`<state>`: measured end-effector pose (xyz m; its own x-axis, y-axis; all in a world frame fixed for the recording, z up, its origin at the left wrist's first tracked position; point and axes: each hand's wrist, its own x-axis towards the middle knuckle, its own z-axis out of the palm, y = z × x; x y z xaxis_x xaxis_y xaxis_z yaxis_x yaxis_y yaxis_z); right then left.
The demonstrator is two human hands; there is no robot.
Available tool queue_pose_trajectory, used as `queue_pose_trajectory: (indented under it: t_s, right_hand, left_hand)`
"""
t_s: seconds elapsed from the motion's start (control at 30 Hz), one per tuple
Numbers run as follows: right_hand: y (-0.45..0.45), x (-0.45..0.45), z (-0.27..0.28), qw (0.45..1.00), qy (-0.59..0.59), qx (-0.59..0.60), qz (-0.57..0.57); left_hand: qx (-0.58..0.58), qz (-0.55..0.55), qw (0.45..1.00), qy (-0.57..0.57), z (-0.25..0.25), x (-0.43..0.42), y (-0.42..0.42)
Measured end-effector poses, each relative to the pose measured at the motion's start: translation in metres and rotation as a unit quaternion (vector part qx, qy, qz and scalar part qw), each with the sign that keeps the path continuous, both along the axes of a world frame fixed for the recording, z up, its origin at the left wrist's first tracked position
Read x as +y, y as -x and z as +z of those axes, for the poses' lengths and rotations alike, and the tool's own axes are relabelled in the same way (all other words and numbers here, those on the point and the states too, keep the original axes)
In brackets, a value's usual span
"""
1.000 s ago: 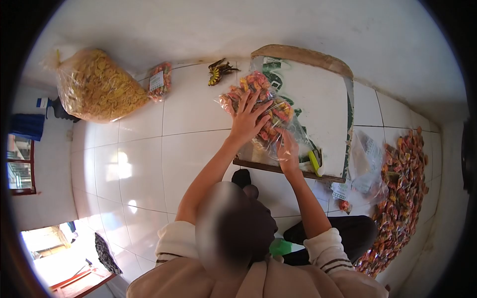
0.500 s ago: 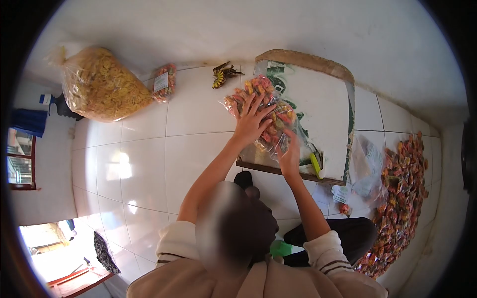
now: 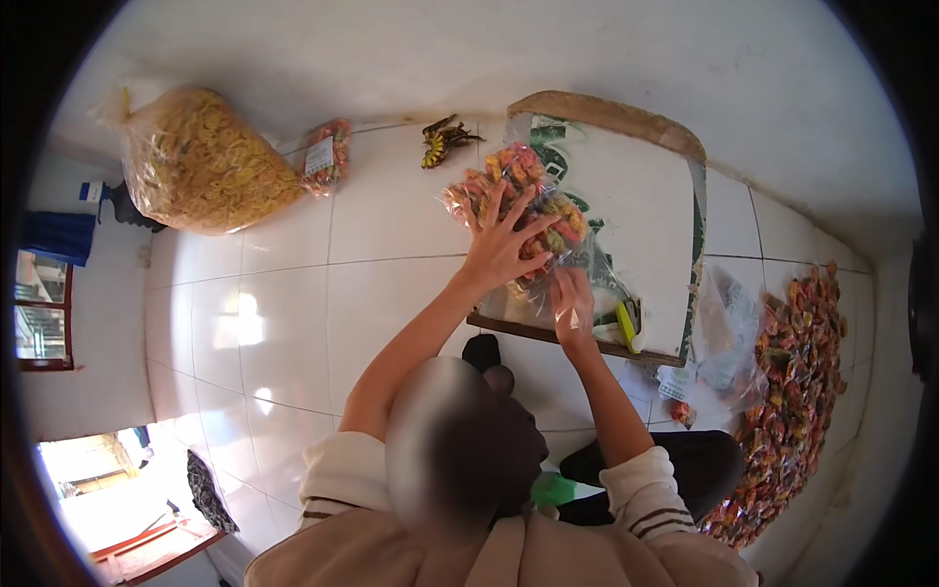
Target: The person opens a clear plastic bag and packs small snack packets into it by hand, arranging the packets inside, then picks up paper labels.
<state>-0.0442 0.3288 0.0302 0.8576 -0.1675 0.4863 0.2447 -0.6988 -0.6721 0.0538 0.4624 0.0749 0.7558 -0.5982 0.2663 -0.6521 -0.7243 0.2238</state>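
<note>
A clear plastic bag (image 3: 565, 217) filled with small red, orange and yellow wrapped pieces lies across the left part of a white board (image 3: 641, 220). My left hand (image 3: 504, 247) presses on its top with fingers spread wide. At the bag's loose near end is my right hand (image 3: 572, 301), its fingers drawn together on the clear film; part of the film lies over them. A yellow-green cutter (image 3: 627, 326) rests by the board's front edge, right of my right hand.
Along the wall stand a big bag of yellowish chips (image 3: 210, 166), a labelled filled bag (image 3: 326, 158) and some bananas (image 3: 440, 143). At right are empty plastic bags (image 3: 726, 338) and a large heap of wrapped pieces (image 3: 797, 377) on the tiled floor (image 3: 284, 313).
My right hand has drawn back slightly from the filled part towards the bag's loose end. My left hand has shifted a little and spread wider on the bag.
</note>
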Motion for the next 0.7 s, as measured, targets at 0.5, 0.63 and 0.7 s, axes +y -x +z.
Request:
queue_pose_trajectory:
  t_s: [0.5,0.63,0.7]
  right_hand:
    - [-0.010,-0.001,0.000,0.997,0.065,0.032,0.034]
    - [-0.007,0.017,-0.004,0.982,-0.174,0.077,0.005]
    - [-0.003,0.025,-0.012,0.898,-0.433,0.054,-0.061]
  left_hand:
    - [-0.014,-0.007,1.000,0.024,-0.005,-0.001,0.002]
    - [0.009,-0.012,1.000,0.022,-0.002,-0.001,0.002]
    - [0.009,-0.016,1.000,0.019,-0.003,0.000,0.003]
